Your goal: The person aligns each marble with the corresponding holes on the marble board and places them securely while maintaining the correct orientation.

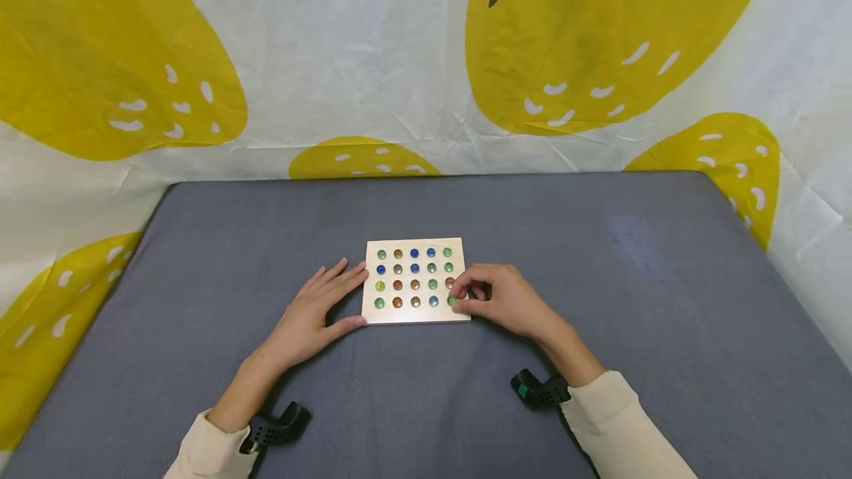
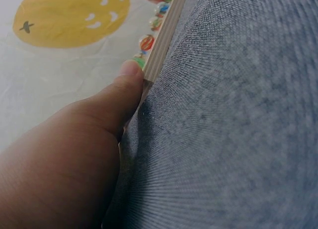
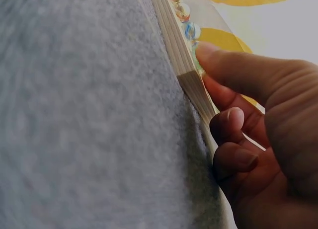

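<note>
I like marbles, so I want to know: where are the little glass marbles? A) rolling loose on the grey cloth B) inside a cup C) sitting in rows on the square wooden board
C: the small glass marbles sit in neat rows on the square wooden board.

Left hand [image 1: 318, 310] lies flat with fingers straight, while right hand [image 1: 502, 300] curls its fingers, thumb and forefinger pinched

The board [image 1: 416, 281] looks like pale, unvarnished wood — matt, with layered grain showing along its edge [image 3: 184, 65]. The marbles [image 1: 414, 284] seated in it are glossy glass, catching small highlights. Beneath lies a grey woven cloth [image 1: 599, 331], matt and finely textured. The far backdrop [image 1: 373, 72] is thin, creased fabric — white with yellow print.
</note>
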`<state>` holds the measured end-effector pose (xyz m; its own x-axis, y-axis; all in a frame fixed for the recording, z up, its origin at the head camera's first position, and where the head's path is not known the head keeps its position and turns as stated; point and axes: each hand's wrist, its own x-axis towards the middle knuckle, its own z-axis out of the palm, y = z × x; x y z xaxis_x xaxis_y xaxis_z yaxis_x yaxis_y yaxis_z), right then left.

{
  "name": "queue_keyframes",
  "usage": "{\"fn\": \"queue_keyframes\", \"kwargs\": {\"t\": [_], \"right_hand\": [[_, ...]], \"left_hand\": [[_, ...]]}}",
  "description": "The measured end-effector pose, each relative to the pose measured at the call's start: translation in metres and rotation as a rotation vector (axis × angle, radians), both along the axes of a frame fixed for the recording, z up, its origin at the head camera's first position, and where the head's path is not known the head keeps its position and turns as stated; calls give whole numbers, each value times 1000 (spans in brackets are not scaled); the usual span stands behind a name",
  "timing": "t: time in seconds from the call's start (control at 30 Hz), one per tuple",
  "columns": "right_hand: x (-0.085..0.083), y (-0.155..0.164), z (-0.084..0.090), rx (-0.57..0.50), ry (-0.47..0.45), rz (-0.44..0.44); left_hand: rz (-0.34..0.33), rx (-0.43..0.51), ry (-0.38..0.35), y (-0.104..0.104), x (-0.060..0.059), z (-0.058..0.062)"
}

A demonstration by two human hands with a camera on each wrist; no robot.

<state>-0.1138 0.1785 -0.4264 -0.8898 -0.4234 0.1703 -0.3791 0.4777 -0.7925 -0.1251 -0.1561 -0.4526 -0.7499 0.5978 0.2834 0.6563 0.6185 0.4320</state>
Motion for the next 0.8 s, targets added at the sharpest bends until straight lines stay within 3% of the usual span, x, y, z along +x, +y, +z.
{"fn": "queue_keyframes", "kwargs": {"t": [0.23, 0.57, 0.8], "right_hand": [[-2, 6, 2, 6, -7, 17], [1, 12, 7, 63, -89, 52], [1, 17, 10, 48, -97, 31]], "left_hand": [[3, 6, -3, 3, -2, 2], [-6, 11, -24, 5, 0, 1], [-2, 29, -41, 5, -1, -2]]}}
